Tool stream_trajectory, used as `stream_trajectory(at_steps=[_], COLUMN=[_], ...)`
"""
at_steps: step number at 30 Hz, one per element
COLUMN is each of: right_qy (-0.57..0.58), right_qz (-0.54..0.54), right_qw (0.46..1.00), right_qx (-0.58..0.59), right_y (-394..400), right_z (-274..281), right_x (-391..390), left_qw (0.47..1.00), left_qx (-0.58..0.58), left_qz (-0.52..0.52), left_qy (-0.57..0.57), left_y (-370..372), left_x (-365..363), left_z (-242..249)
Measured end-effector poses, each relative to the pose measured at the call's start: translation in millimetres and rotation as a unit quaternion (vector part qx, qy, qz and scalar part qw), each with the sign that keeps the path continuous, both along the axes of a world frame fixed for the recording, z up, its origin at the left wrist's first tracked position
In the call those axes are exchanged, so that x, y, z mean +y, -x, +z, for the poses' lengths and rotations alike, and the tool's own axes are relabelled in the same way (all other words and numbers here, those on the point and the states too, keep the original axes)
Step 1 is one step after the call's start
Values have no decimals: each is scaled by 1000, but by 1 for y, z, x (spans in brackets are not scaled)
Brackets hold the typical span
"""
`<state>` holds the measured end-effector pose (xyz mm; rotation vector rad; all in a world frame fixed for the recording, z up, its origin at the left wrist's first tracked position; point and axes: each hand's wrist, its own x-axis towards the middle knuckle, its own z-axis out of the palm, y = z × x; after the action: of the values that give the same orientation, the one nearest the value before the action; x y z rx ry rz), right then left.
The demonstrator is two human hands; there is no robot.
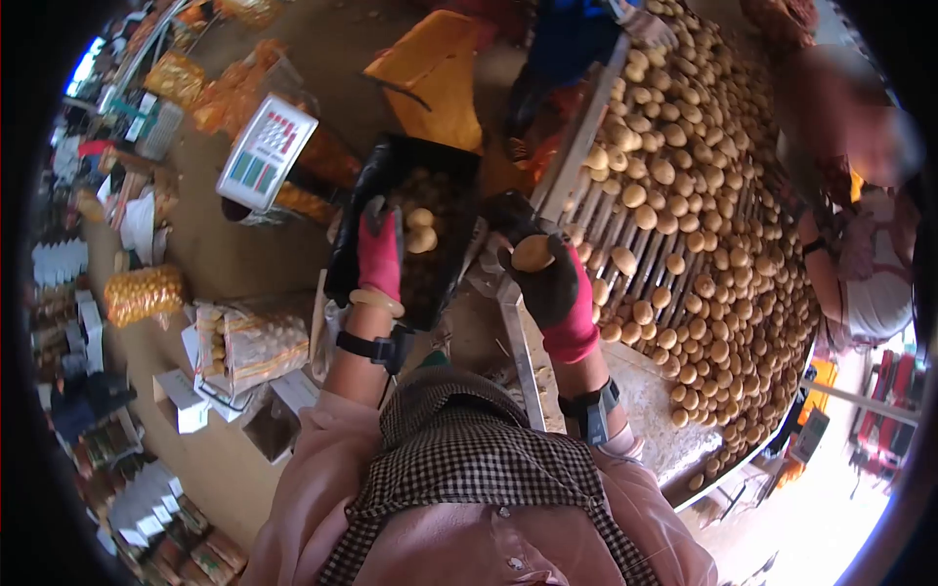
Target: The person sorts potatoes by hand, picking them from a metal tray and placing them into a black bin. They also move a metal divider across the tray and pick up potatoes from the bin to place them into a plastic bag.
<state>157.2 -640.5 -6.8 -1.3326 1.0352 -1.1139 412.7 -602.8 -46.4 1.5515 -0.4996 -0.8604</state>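
Pink gloves [578, 327] w/ dark patches cover both our hands. Our R hand [547, 283] is just off the L edge of the table [576, 146], its fingers curled round one potato [532, 254], which sits up by the fingertips. Our L hand [381, 249] is over the black crate [396, 156], nr the crate's L edge; we can't tell if its fingers are wide, narrow or holding smth. Two pale potatoes [421, 230] show just R of it, w/ more in shadow deeper in the crate.

On the table, loose potatoes [718, 293] lie thick along the far & R edges, thinner over the metal rollers [611, 230] nr the L edge. A co-worker [874, 264] is by the R edge; another person in blue [572, 59] is at the far L corner, a hand over the potatoes.

L of the crate we've a digital scale [266, 151]; beyond the crate's far edge, an orange sack [430, 78]. Filled bags [147, 295] rest on the floor [220, 439] further L.
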Motion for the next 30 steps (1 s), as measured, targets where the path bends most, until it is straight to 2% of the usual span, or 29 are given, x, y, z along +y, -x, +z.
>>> stream_trajectory(at_steps=[2,3,4,5,6,7,8,9,10,11,12,14,15,18,19,20,21,22,24,26,28,30], right_qy=[-110,-66,-27,18,66,104,95,133,172,216,263,275,275,316,328,336,346,352,345,345,345,336], right_qz=[93,98,101,94,85,78,93,95,95,88,80,83,87,103,101,97,100,93,100,91,92,88], right_qw=[976,985,992,995,994,987,982,968,950,929,906,880,875,839,833,826,822,821,811,815,815,817], right_qx=[-164,-129,-68,-22,25,93,131,188,242,286,322,378,390,430,434,442,441,441,463,457,457,459], right_y=[-36,-55,-69,-75,-77,-76,-77,-74,-69,-64,-61,-52,-51,-47,-48,-48,-47,-47,-47,-48,-46,-44], right_z=[31,65,75,60,38,31,47,40,29,20,11,-1,-4,-23,-24,-24,-25,-24,-25,-23,-28,-27], right_x=[12,22,26,22,14,9,12,13,13,14,15,18,20,24,24,27,27,28,30,28,29,34], left_qw=[987,974,876,879,913,937,942,949,798,828,831,777,768,751,790,787,870,927,927,955,959,979], left_qx=[138,-118,-367,-379,-307,-228,-225,181,555,491,484,527,516,497,487,481,350,210,197,96,64,82], left_qz=[-14,-151,-276,-253,-203,-154,-135,-155,-154,-114,-104,7,-18,-33,98,94,145,191,195,163,151,131], left_qy=[78,123,145,141,177,214,211,205,178,245,254,343,379,434,360,374,316,247,251,229,231,130], left_y=[19,25,24,19,16,13,-6,-40,-66,-79,-91,-113,-122,-156,-161,-170,-180,-188,-219,-260,-295,-340], left_x=[22,29,35,46,59,71,80,86,90,94,99,106,110,113,114,111,111,111,104,85,55,29], left_z=[23,17,11,19,29,34,28,16,7,4,9,37,56,58,64,67,66,67,77,90,129,146])
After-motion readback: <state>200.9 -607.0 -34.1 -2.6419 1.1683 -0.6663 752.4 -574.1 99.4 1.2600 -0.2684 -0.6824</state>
